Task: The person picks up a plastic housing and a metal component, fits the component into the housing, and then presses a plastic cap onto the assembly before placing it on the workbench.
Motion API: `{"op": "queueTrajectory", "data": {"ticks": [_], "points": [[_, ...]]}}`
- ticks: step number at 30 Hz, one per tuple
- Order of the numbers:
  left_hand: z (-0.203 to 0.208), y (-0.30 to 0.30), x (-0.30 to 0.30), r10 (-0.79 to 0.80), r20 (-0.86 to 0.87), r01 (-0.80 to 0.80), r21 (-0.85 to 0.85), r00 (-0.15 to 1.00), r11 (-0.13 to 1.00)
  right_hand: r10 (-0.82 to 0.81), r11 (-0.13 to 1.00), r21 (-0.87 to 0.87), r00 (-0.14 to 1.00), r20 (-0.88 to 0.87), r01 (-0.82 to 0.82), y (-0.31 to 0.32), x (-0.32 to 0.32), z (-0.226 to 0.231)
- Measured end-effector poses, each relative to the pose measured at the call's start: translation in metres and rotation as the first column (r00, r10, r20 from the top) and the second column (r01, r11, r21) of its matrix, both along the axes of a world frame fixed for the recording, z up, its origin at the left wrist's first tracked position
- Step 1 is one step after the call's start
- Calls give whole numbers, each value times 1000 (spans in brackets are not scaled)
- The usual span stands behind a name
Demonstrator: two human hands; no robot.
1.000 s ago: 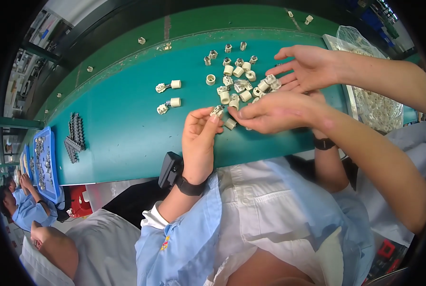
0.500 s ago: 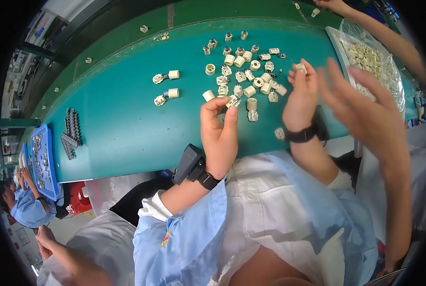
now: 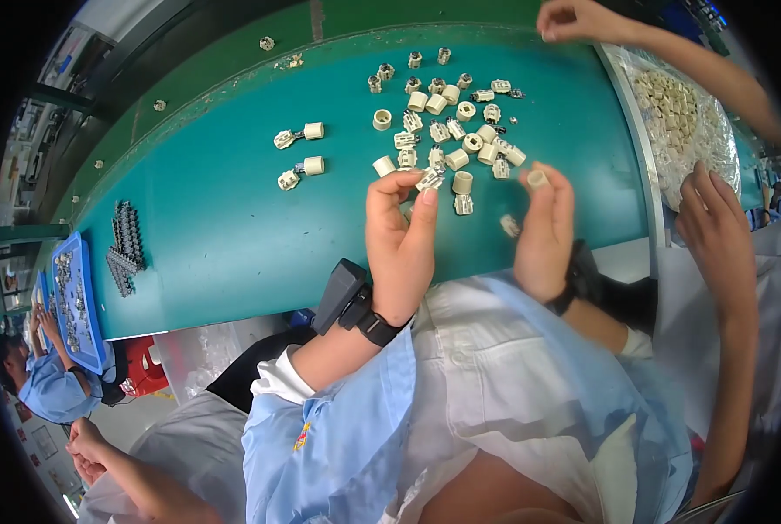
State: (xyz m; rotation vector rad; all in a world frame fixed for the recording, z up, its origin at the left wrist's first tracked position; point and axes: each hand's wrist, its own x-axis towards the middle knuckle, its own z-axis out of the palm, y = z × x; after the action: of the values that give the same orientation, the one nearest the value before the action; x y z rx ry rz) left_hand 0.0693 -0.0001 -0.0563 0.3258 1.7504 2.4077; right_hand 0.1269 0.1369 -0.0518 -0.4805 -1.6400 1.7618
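My left hand (image 3: pixel 402 229) pinches a cream plastic connector core (image 3: pixel 429 180) between thumb and forefinger, just above the mat. A short way to the right, my right hand (image 3: pixel 547 218) grips a small cream round cap (image 3: pixel 538 179) by its fingertips. Between and beyond the hands lies a loose group of the same parts: cream caps (image 3: pixel 456 160), cores (image 3: pixel 438 132) and some joined pieces. One cap-and-core pair (image 3: pixel 464 194) lies between my hands. A single core (image 3: pixel 510 225) rests beside my right hand.
Two joined pieces (image 3: pixel 301 173) lie apart on the green mat (image 3: pixel 224 236). Stacked dark grey strips (image 3: pixel 127 249) and a blue tray (image 3: pixel 83 301) are at left. A clear bag of cream parts (image 3: pixel 670 105) stands at right, near a co-worker's hands (image 3: pixel 713 227).
My right hand has come down and nearer to me with the cap. My left hand stays nearly still. A co-worker's blurred hand has drawn back to the right; another reaches in at top right.
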Motion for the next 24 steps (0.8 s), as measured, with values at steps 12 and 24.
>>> {"op": "queueTrajectory", "data": {"ticks": [12, 24], "points": [[2, -11, 1, 45, 18, -46, 67, 999, 997, -74, 997, -28, 997, 6, 74, 10, -78, -11], [1, -24, -1, 57, -13, -56, 78, 998, 995, -127, 957, 252, 989, -76, 143, 122, -98, 3]]}}
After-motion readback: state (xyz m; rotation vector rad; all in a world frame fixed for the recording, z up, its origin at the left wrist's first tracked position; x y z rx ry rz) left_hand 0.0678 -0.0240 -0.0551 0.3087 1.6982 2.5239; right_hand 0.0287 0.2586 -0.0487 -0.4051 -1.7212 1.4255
